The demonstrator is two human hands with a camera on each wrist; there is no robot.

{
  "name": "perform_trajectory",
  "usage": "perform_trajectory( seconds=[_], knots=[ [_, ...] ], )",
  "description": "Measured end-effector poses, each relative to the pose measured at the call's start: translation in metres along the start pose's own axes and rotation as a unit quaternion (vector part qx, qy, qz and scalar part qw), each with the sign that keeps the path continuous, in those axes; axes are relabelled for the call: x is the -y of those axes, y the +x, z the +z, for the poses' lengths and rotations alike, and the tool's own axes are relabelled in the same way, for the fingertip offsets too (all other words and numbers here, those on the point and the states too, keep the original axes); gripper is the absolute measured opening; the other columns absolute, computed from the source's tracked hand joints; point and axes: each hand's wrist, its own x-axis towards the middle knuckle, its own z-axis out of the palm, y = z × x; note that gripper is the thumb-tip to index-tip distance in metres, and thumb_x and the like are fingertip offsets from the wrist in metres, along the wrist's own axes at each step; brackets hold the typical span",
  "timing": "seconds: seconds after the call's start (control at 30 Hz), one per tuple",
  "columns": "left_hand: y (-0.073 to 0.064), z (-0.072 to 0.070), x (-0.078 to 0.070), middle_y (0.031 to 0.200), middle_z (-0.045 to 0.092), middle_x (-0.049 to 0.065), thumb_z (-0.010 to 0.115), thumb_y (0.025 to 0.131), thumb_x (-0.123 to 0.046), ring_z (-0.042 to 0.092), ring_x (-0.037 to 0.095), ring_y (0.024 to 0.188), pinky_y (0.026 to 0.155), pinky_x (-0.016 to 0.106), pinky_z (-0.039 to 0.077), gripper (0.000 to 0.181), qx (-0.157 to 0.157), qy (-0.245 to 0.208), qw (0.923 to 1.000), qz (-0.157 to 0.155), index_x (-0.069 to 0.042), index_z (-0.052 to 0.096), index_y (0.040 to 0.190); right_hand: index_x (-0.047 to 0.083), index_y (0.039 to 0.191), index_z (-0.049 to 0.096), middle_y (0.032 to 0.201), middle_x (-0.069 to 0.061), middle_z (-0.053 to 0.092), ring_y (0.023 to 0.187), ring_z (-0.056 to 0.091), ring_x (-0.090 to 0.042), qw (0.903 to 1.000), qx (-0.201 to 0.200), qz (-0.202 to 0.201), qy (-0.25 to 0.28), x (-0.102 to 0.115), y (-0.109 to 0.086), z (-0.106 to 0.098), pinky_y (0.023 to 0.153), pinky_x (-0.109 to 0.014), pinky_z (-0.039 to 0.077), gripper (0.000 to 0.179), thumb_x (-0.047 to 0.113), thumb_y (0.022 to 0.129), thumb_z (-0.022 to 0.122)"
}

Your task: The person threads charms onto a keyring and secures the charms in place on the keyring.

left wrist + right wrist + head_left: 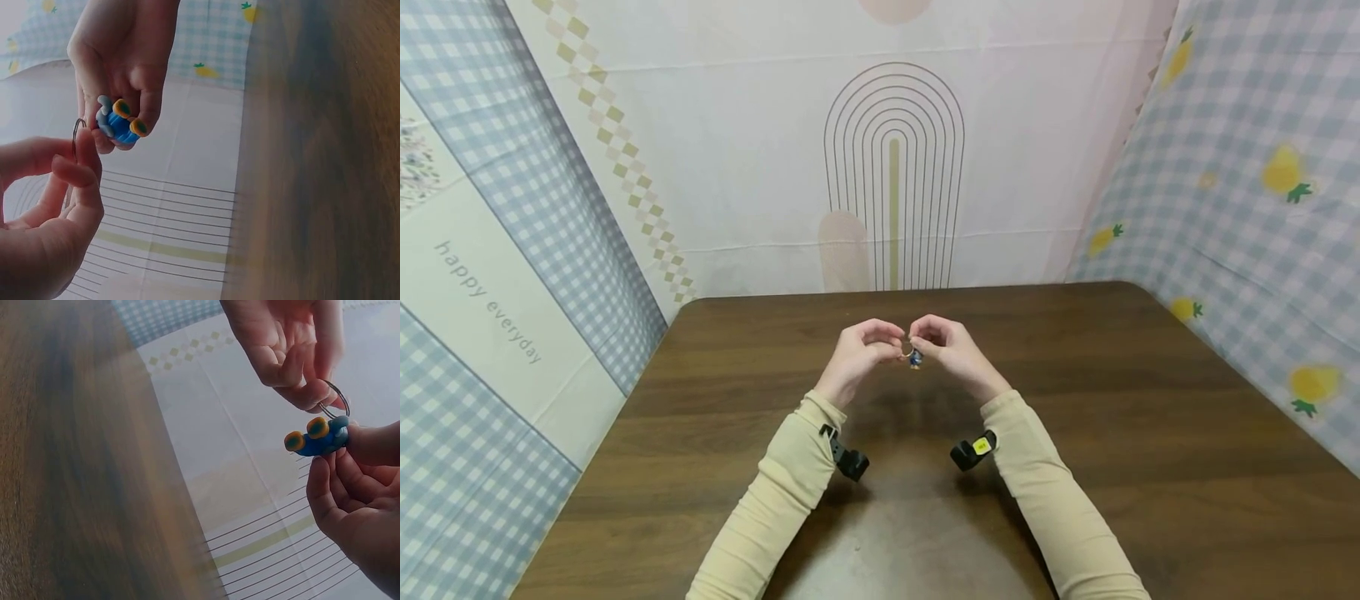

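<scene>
A small figurine, blue and grey with orange feet, is held above the table between both hands. My left hand pinches a metal split ring between thumb and fingers. With thumb and fingertips my right hand grips the figurine. In the left wrist view the figurine shows its blue body, grey limbs and two orange-and-green foot ends. The ring stands right beside its grey part in the right wrist view; whether they are linked I cannot tell. Fingers hide the figurine's upper part.
A dark brown wooden table lies under both arms. Behind it hangs a pale cloth with an arch pattern, and checked cloths flank the sides. A black wrist camera is strapped over each beige sleeve.
</scene>
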Motion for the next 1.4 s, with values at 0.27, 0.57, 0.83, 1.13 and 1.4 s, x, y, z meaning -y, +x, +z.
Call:
perform_trajectory(
  seconds=[0.27, 0.57, 0.83, 1.13, 1.4],
  knots=[
    [0.0013, 0.0019, -0.0006, 0.103, 0.072, 0.016, 0.066, 0.085, 0.002, 0.067, 0.008, 0.078, 0.079, 0.031, 0.054, 0.025, -0.023, -0.014, 0.9996, -0.011, 0.004, 0.063, 0.110, -0.008, 0.102, 0.057, 0.085, 0.003, 0.058, 0.075, 0.054, -0.008, 0.9999, -0.014, -0.002, 0.001, 0.0011, 0.0016, -0.0003, 0.068, -0.021, 0.044, 0.013, 0.002, 0.095, 0.057],
    [0.0017, 0.0027, 0.0003, 0.085, 0.073, 0.005, 0.068, 0.087, -0.002, 0.065, 0.010, 0.072, 0.074, 0.030, 0.053, 0.016, -0.053, -0.008, 0.9985, -0.013, 0.006, 0.070, 0.101, -0.010, 0.101, 0.056, 0.082, 0.005, 0.059, 0.074, 0.056, -0.007, 0.9998, -0.013, -0.013, 0.010, 0.0010, -0.0002, -0.0007, 0.070, -0.020, 0.045, 0.013, 0.002, 0.094, 0.057],
    [-0.0011, 0.0035, 0.0007, 0.093, 0.074, 0.013, 0.064, 0.089, 0.002, 0.068, 0.009, 0.073, 0.080, 0.030, 0.057, 0.017, 0.019, 0.013, 0.9996, -0.015, 0.011, 0.068, 0.103, -0.011, 0.101, 0.055, 0.083, 0.007, 0.058, 0.072, 0.054, -0.006, 0.9997, -0.007, -0.022, 0.012, 0.0012, -0.0005, -0.0017, 0.067, -0.020, 0.044, 0.015, 0.002, 0.095, 0.057],
    [-0.0014, -0.0010, -0.0019, 0.081, 0.069, 0.003, 0.056, 0.090, 0.007, 0.062, 0.008, 0.070, 0.072, 0.027, 0.053, 0.014, 0.098, 0.035, 0.9942, 0.028, 0.015, 0.062, 0.101, -0.007, 0.102, 0.057, 0.086, 0.001, 0.059, 0.075, 0.056, -0.009, 0.9989, 0.038, -0.028, 0.006, 0.0055, -0.0010, -0.0034, 0.067, -0.021, 0.047, 0.012, 0.004, 0.095, 0.058],
    [0.0005, -0.0046, -0.0051, 0.077, 0.063, -0.005, 0.065, 0.086, 0.003, 0.065, 0.010, 0.075, 0.077, 0.032, 0.054, 0.029, 0.044, -0.004, 0.9990, 0.006, 0.007, 0.059, 0.114, -0.009, 0.102, 0.055, 0.083, 0.007, 0.059, 0.075, 0.055, -0.006, 0.9995, 0.015, -0.016, 0.024, 0.0046, -0.0006, -0.0048, 0.069, -0.021, 0.045, 0.014, 0.003, 0.095, 0.057]
  ],
)
